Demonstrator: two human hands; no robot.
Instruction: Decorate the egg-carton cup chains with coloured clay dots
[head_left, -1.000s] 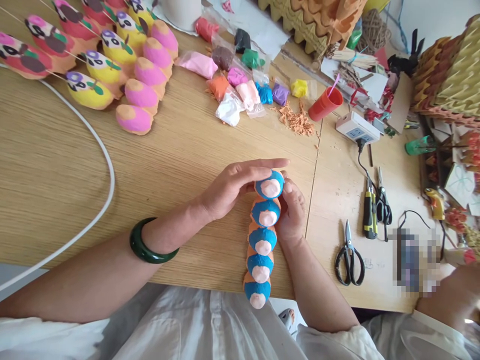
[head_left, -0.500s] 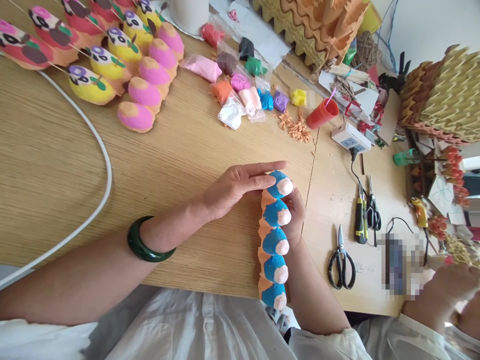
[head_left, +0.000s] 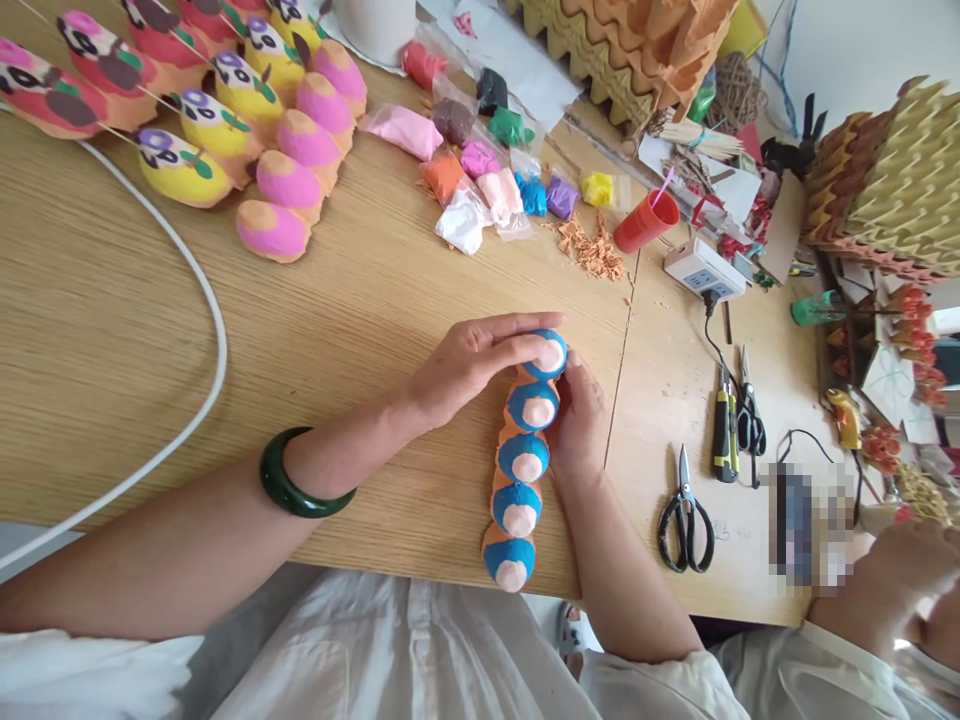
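Observation:
A strip of orange egg-carton cups (head_left: 523,460) is held over the table's front edge, running toward me. Each cup has a blue clay cover with a pale pink clay patch. My left hand (head_left: 469,365), its wrist in a dark green bangle (head_left: 307,473), holds the far end, thumb on the pink patch of the farthest cup and fingers along its outer side. On the right side of the strip, my right hand (head_left: 583,420) is curled against the upper cups, its fingertips partly hidden behind them.
Bags of coloured clay (head_left: 499,195) lie ahead, beside orange shavings (head_left: 592,248) and a red cup (head_left: 645,222). Painted carton strips (head_left: 274,232) fill the far left. Scissors (head_left: 685,520), a yellow-black cutter (head_left: 724,430) and a power strip (head_left: 703,270) lie right. Another person's arm (head_left: 885,570) is at far right.
The strip has tilted, its near end swinging left and its pink patches turning up toward me. My left thumb has moved onto the farthest pink patch. My right hand has shifted slightly left.

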